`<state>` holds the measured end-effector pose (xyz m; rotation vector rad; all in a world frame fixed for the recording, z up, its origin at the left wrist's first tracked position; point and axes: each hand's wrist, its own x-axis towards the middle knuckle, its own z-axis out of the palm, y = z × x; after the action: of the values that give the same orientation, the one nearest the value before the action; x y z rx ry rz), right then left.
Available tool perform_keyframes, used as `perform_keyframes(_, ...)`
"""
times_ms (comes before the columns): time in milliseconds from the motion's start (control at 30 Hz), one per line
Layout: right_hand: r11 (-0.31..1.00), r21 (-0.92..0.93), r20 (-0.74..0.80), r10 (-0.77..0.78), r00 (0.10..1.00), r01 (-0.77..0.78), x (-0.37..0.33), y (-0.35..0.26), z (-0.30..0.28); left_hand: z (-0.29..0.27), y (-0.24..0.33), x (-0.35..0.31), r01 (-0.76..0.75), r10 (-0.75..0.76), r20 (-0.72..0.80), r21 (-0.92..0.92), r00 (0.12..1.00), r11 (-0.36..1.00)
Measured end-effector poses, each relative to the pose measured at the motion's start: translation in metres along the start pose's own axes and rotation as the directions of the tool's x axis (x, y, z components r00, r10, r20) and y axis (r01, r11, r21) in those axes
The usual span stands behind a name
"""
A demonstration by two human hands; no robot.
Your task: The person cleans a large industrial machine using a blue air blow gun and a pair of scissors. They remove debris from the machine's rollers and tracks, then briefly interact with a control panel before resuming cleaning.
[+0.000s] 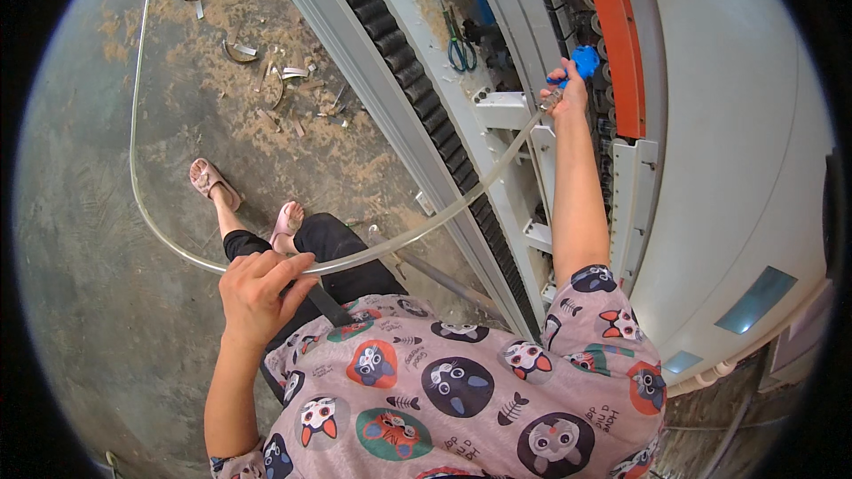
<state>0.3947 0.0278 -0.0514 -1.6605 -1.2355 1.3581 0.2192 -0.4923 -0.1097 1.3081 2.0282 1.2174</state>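
A clear flexible hose [417,232] runs in a long curve from the far left of the floor, past my legs, up to the machine. My left hand [259,291] is closed around the hose in front of my lap. Stretched out to the far right, my right hand [568,93] grips a blue air blow gun [584,60] fitted at the hose's end. The gun sits over the gap between the grey rail and the orange guard of the machine. Its trigger and nozzle are mostly hidden by my fingers and too small to make out.
A black ribbed conveyor track [417,89] runs along the machine's near side. Scissors with green handles [460,46] lie on the machine bed. An orange guard [621,35] borders a large white cover [728,142]. Sawdust and offcut strips [288,75] litter the concrete floor.
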Motion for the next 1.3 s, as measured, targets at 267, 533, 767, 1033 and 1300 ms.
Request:
perform_keyframes(267,0.999,-0.034,-0.061,-0.006,0.998,0.004,0.006,-0.014,0.015,0.003,0.007,0.009,-0.035,0.035,-0.012,0.013,0.999,0.999)
perform_keyframes(533,0.996,-0.081,0.014,0.044,0.999,-0.043,0.010,-0.022,0.003,0.000,0.007,0.011,-0.014,0.014,-0.006,0.028,1.000,1.000)
perform_keyframes(767,0.995,-0.096,-0.002,0.001,1.000,-0.002,0.011,-0.037,0.007,-0.002,0.014,0.018,-0.016,0.016,0.009,0.005,1.000,1.000)
perform_keyframes(1033,0.987,-0.153,-0.007,0.045,0.999,-0.046,0.011,-0.034,-0.006,-0.003,0.021,0.027,-0.012,0.011,0.016,0.037,1.000,0.999)
perform_keyframes(1300,0.998,-0.063,0.000,0.010,1.000,-0.010,0.009,-0.043,-0.003,-0.003,0.026,0.028,-0.002,0.002,0.024,0.027,1.000,1.000)
